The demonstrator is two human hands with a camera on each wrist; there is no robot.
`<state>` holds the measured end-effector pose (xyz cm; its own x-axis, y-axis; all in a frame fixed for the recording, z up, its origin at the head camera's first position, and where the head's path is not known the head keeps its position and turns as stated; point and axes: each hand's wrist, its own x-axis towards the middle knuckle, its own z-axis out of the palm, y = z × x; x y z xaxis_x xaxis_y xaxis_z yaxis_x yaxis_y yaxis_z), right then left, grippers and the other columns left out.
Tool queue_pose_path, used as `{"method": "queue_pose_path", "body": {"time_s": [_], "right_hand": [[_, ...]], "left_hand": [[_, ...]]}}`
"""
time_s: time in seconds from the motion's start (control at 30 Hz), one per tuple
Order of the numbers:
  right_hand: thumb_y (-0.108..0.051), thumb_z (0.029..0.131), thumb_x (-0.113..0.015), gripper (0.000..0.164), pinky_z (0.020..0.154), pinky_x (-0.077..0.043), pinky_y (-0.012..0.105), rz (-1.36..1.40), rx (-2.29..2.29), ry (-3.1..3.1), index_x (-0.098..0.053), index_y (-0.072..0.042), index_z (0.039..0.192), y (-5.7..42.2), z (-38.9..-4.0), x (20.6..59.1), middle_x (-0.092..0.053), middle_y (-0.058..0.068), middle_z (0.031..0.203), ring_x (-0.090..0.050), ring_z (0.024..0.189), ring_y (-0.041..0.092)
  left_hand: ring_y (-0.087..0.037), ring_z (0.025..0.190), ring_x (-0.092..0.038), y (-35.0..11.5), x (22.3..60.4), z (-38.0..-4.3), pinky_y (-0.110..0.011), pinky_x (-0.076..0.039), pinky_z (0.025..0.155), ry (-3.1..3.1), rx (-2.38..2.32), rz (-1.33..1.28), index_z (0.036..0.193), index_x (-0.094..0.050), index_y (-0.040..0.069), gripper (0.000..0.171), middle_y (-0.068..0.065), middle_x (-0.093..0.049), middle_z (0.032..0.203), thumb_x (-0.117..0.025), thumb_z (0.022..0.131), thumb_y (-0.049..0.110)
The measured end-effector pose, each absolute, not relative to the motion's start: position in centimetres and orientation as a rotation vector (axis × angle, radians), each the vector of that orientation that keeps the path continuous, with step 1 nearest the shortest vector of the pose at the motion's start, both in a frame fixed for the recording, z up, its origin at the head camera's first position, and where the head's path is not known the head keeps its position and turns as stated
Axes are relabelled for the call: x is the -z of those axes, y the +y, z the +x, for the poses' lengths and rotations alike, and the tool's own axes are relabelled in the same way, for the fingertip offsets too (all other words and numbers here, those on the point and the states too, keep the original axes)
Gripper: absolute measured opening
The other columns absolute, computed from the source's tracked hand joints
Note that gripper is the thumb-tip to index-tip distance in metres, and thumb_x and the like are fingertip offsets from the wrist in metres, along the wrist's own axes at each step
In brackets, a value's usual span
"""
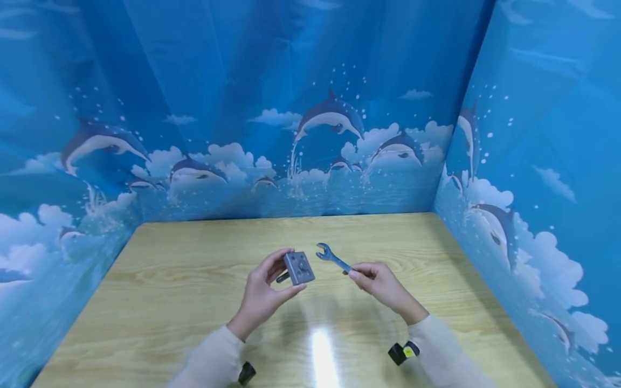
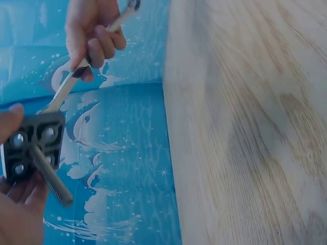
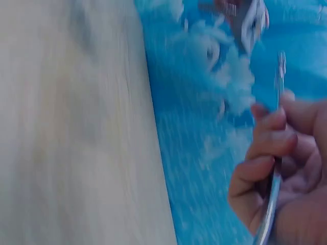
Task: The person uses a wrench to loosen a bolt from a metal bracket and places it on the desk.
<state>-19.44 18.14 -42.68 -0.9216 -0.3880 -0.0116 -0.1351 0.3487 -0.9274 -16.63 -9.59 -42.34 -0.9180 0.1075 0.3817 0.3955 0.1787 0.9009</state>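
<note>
My left hand grips a small grey square block by its edges, with the thumb along the lower side and the fingers at the upper side. In the left wrist view the block's underside has several round bolt ends in recesses, and a threaded rod sticks out from its middle. To the right, my right hand holds a silver wrench by its handle, its open-ended jaw pointing toward the block. A gap separates wrench and block in the head view. The right wrist view shows fingers curled round the handle; the wrench is blurred there.
Both hands are above a light wooden table. Blue curtains printed with dolphins and clouds stand along its back and sides. Black wrist devices are on the forearms. A bright light reflection lies on the near part of the tabletop.
</note>
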Motion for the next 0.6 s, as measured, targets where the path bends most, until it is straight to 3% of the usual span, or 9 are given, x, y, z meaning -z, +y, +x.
{"method": "queue_pose_path", "body": {"time_s": [0.17,0.33,0.47,0.6], "right_hand": [[-0.027,0.098,-0.055,0.035,0.045,-0.034,0.016,-0.242,1.796,2.207,-0.065,0.001,0.115,15.4,-16.8,42.9,-0.047,-0.002,0.063,-0.039,0.051,0.007],[-0.023,0.097,-0.056,0.035,0.041,-0.03,0.011,-0.236,1.883,2.126,-0.064,0.007,0.114,13.6,-15.3,43.2,-0.048,-0.003,0.062,-0.038,0.048,0.004],[-0.02,0.097,-0.057,0.033,0.04,-0.03,0.01,-0.252,1.903,2.093,-0.063,0.009,0.113,12.9,-14.8,43.3,-0.049,-0.003,0.062,-0.038,0.047,0.003],[-0.021,0.097,-0.057,0.034,0.04,-0.031,0.01,-0.249,1.898,2.065,-0.063,0.008,0.113,12.5,-14.4,43.4,-0.049,-0.003,0.063,-0.038,0.048,0.003]], "left_hand": [[-0.029,0.107,-0.064,-9.1,42.6,-16.6,-0.033,-0.055,0.091,-2.151,1.527,-0.533,0.131,-0.052,0.004,0.075,-0.015,-0.06,0.123,-0.087,0.064,0.002],[-0.038,0.102,-0.064,-8.6,41.0,-15.6,-0.045,-0.056,0.087,-2.095,1.422,-0.551,0.126,-0.053,-0.006,0.074,-0.025,-0.06,0.117,-0.086,0.059,-0.007],[-0.034,0.106,-0.063,-8.9,41.9,-16.0,-0.045,-0.055,0.089,-2.095,1.362,-0.589,0.129,-0.053,-0.003,0.077,-0.02,-0.06,0.122,-0.087,0.06,-0.001],[-0.027,0.111,-0.062,-9.3,43.3,-16.7,-0.033,-0.053,0.094,-2.117,1.317,-0.609,0.132,-0.052,0.002,0.08,-0.014,-0.059,0.126,-0.088,0.061,0.006]]}}
